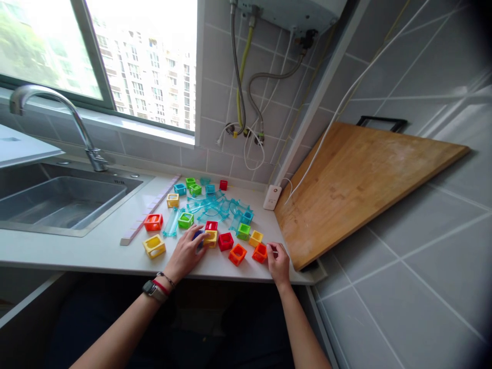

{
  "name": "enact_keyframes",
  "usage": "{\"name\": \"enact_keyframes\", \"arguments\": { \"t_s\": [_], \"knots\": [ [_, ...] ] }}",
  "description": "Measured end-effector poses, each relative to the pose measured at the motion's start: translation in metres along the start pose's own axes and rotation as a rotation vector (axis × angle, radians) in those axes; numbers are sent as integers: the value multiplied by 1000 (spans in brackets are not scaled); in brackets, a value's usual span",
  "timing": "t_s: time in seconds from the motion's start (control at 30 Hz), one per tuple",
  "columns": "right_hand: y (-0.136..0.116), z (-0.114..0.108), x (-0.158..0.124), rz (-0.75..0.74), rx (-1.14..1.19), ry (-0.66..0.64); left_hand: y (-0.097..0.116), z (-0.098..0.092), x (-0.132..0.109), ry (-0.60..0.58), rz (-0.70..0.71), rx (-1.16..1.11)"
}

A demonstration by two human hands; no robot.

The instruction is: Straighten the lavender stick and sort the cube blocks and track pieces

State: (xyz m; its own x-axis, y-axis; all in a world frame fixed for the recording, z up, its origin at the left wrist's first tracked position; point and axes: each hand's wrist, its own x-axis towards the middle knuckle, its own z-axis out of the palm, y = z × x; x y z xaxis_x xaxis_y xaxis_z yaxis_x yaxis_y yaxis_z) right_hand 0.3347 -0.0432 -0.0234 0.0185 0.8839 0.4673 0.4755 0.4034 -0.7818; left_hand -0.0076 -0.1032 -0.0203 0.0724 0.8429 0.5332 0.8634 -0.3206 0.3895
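Note:
Several small hollow plastic cubes in red, orange, yellow, green and blue lie on the white counter (77,251), around a heap of clear blue track pieces (215,207). My left hand (187,253) rests over a blue cube (198,235), fingers curled on it, beside a yellow cube (210,238) and a red cube (225,241). My right hand (278,261) lies near the counter's front edge, fingertips pinched against an orange cube (260,252). A watch and bracelets are on my left wrist.
A steel sink (57,202) with a curved tap (46,100) is at the left. A long pale strip (148,211) lies beside it. A wooden board (357,184) leans at the right. Hoses and a white cable hang on the tiled wall.

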Motion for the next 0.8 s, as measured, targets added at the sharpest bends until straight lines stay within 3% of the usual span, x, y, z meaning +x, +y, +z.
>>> {"name": "enact_keyframes", "arguments": {
  "t_s": [0.2, 0.27, 0.4, 0.47, 0.63, 0.8],
  "knots": [
    [-35, 0, -28, -211, -6, 184, 1, -5, -3, 16, -79, -88],
    [-60, 9, -44, -268, 37, 65, 3, -8, -3, 18, -100, -154],
    [-113, 45, -63, -294, 134, -416, 8, -13, -3, -20, -121, -310],
    [-128, 69, -60, -262, 102, -468, 9, -15, -3, -22, -131, -345],
    [-123, 118, -46, -253, 25, -415, 7, -17, -4, -21, -152, -403],
    [-106, 134, -48, -279, -2, -406, 3, -17, -4, -6, -187, -456]
  ]
}}
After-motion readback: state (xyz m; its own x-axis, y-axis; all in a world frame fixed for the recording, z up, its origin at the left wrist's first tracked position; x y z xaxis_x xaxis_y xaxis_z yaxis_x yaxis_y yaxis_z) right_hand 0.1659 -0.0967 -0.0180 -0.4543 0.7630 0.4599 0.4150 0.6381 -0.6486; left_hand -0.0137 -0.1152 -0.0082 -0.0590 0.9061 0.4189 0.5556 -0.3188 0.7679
